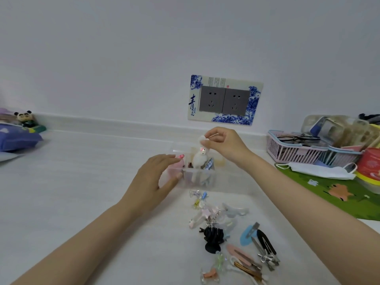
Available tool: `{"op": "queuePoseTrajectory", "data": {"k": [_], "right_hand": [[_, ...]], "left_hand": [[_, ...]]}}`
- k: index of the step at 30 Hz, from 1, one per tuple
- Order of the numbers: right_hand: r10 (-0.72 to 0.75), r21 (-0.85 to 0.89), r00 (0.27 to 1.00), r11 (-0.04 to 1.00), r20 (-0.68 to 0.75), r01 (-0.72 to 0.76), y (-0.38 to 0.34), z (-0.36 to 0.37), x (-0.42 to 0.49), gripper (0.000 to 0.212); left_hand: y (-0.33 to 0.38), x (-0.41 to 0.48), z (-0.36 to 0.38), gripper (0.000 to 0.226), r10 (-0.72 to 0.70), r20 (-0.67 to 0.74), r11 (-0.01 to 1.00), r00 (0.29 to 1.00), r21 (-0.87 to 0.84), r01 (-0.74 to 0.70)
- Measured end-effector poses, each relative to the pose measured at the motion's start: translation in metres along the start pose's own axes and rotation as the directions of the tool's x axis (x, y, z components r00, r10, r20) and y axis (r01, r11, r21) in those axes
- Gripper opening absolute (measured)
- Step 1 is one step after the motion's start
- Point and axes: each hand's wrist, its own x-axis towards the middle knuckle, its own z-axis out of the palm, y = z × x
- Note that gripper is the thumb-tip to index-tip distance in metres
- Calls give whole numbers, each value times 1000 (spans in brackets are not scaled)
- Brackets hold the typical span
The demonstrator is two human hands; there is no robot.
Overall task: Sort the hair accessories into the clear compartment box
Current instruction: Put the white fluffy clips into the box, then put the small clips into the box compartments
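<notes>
Two bare hands are working at the clear compartment box (pixel 197 177), which sits on the white table (pixel 82 192) below the blue-and-white socket plate (pixel 225 99) on the wall. Left hand (pixel 158 179) is up against the box's left side — fingers spread and slightly curled around its near-left corner, thumb on the front wall, steadying it without pinching anything. Right hand (pixel 224 142) hovers just above the box's back edge, thumb and forefinger pressed together on the top of a fluffy white bunny accessory (pixel 199 158), which hangs down into a middle compartment. Beside the bunny, inside the box, a blue checked piece (pixel 209 163) leans in the compartment to its right, and something pink with a red dot (pixel 181 156) sits by the left fingertips; the clear walls blur the rest. Nearer the camera than the box lies the unsorted pile — pale clear clips (pixel 202 200), a black claw clip (pixel 212 236), a blue snap clip (pixel 247 235), a black snap clip (pixel 266 242) and a pink flat clip (pixel 239 254), all loose on the table. Well to the right of the box stand a pink slatted basket (pixel 296 150) with glasses in it and a white face mask (pixel 320 170) on a green mat (pixel 337 192).
</notes>
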Motion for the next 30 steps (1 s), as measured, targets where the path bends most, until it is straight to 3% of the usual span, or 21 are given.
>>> {"op": "queuePoseTrajectory", "data": {"k": [5,10,15,17,20,24,27,30], "right_hand": [[10,-16,998,1000,69,-9,14,16,8,13],[28,24,998,999,-50,-26,18,20,12,13],[-47,-178,995,982,85,62,21,22,6,10],[-149,-284,986,945,72,163,19,21,1,9],[-265,-366,955,882,136,297,13,18,-12,33],[-215,-643,920,663,327,383,16,16,-24,50],[-170,-606,918,705,359,367,11,12,-31,48],[-260,-491,925,789,278,369,7,3,-45,39]], "left_hand": [[-8,-2,9,35,-27,33,1000,999,17,27],[-10,-3,14,34,-41,32,999,999,6,41],[-10,-3,14,34,-47,30,999,998,-5,47],[-10,-4,14,34,-52,31,999,998,-8,52],[-10,-4,15,34,-53,33,999,998,-7,53],[-8,-4,16,35,-59,39,998,997,-5,59],[-6,-5,14,36,-58,50,998,997,-4,58],[-4,-6,14,41,-44,55,999,997,31,42]]}}
